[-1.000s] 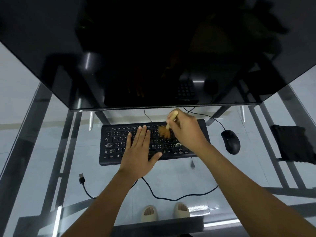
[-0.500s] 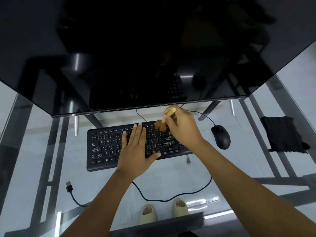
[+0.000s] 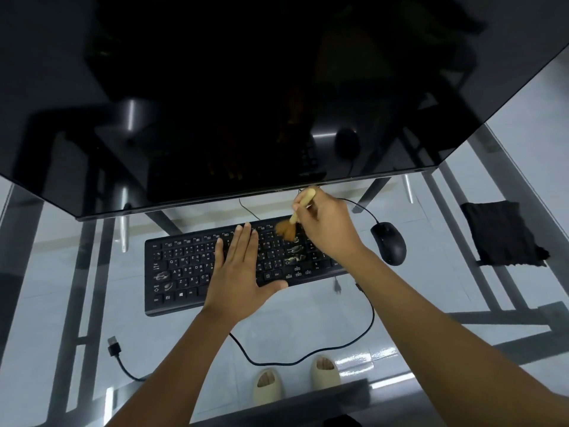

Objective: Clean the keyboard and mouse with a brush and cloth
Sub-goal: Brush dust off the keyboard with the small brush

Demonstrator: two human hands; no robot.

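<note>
On keyboard (image 3: 184,272) — L hand (image 3: 238,272) flat, R hand (image 3: 326,229) grips brush (image 3: 292,220).

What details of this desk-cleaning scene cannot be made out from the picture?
Head view only:
- Keys under the flat left hand and right hand: covered.
- Black keyboard legends: too small.
- Wooden brush bristles: blurred.
- Black cloth folds: too dark.
- Black mouse buttons: too dark.

A dark monitor (image 3: 246,87) looms over the glass desk (image 3: 308,328).
</note>
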